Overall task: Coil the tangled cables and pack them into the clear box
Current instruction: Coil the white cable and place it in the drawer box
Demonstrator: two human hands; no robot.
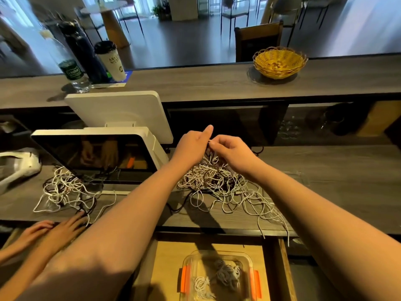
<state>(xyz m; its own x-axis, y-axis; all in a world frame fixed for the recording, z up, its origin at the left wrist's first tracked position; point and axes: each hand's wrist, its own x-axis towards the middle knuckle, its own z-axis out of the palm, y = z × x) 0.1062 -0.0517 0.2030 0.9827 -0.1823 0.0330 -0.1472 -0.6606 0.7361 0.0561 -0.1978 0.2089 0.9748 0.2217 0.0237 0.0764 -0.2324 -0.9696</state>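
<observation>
**Both hands pinching one strand at the top of the tangle**

The grey wood-grain counter carries everything. Below the grip and spreading toward the person lies the main tangle of cables, mostly thin white leads with some dark ones threaded through; loose ends trail off the counter's near edge on the right-hand side. A second, smaller cable heap sits well to the left of the grip, in front of the white point-of-sale terminal, where another person's hands rest at its edge.

Far below the grip, nearest the person, the clear box with orange latches sits in an open drawer and already holds a few coiled bundles, white and grey.

The left hand and right hand meet just above the pile, fingers curled and pinched on a cable lifted out of it. The exact strand between the fingertips is too small to make out.

These leads look light, limp and springy: they should lift with no effort but drag neighbours along, since loops snag on each other. Judging by that, the best hold is near a free end or plug, drawing it out gently and feeding slack with the other hand. Hard pulls would likely tighten knots.
</observation>
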